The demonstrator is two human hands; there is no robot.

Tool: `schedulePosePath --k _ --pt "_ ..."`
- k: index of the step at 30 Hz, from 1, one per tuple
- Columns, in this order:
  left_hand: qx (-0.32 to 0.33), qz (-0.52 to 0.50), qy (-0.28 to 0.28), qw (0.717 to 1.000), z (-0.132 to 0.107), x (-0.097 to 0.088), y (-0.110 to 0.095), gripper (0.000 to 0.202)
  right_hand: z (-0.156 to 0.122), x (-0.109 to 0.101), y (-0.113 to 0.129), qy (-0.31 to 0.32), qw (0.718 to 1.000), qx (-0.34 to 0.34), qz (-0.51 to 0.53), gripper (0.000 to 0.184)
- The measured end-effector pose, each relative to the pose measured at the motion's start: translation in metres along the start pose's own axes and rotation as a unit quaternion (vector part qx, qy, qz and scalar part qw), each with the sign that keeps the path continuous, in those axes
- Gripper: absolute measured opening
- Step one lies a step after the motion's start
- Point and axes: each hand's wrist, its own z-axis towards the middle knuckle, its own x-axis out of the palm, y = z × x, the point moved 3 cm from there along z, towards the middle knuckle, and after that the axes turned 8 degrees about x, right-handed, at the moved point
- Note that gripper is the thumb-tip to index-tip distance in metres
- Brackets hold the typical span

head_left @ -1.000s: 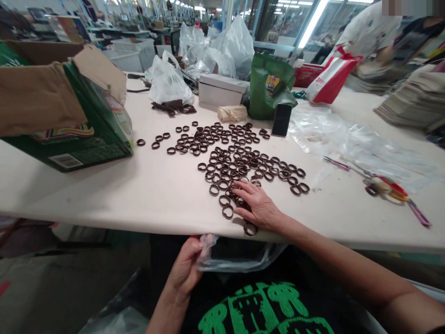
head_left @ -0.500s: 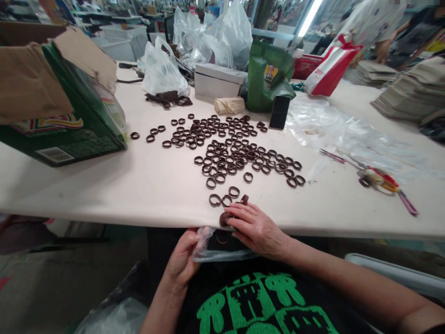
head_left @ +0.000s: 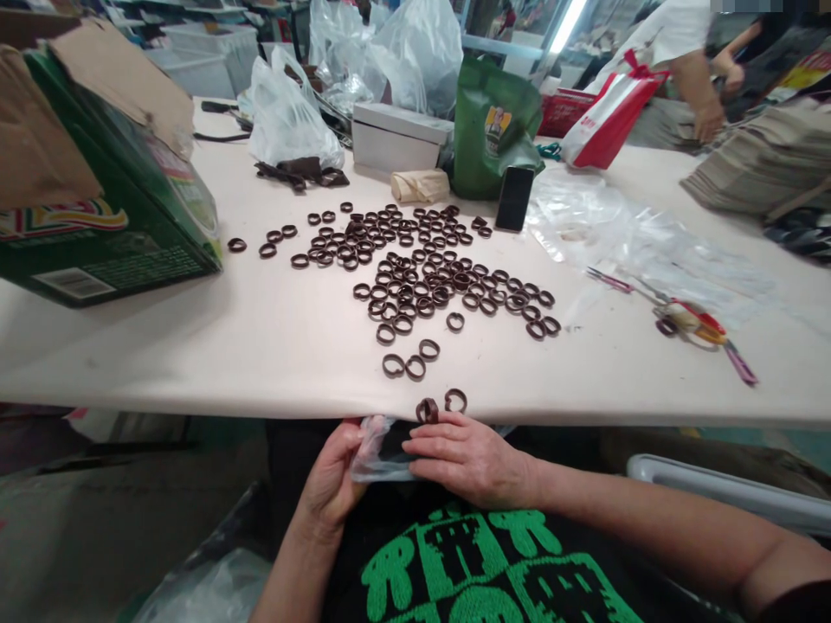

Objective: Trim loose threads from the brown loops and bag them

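Observation:
My left hand (head_left: 336, 472) pinches the rim of a clear plastic bag (head_left: 376, 463) just below the table's front edge. The bag's mouth faces up, close to my body. Over the bag is my right hand (head_left: 467, 459), fingers stretched out and pointing left; its thumb is hidden. Right by its index finger, at the table edge, a few brown rings (head_left: 427, 410) stand bunched together. A single brown ring (head_left: 455, 401) lies just behind that hand. Farther in, a small group of rings (head_left: 415, 367) sits in front of a wide scatter of the same brown rings (head_left: 425, 294).
On the left stands a green carton (head_left: 130, 208) with open flaps. A phone (head_left: 515, 199) leans on a green pouch (head_left: 493, 130). Snips (head_left: 694, 320) and loose plastic bags (head_left: 623, 225) lie right. Behind are a white box (head_left: 399, 143) and another person's arm (head_left: 698, 91).
My right hand has slid off the table edge, down over the bag's mouth. The bunched rings and the single ring now show beside it. The whole view has shifted slightly.

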Motion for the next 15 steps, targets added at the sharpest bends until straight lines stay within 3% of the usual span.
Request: schedulePosePath --k 7,12,15 --pt "-0.009 -0.006 -0.023 1.000 0.000 -0.002 0.000 0.021 0.002 0.003 0.006 0.017 0.996 -0.057 0.068 0.028" --pt "-0.020 -0.015 -0.020 0.999 -0.001 -0.011 0.002 0.022 -0.002 0.009 0.002 0.025 0.990 0.008 0.138 0.023" --pt "-0.056 -0.005 -0.006 0.998 0.003 -0.028 0.002 0.028 -0.004 -0.004 -0.006 -0.022 0.990 0.016 0.137 0.023"
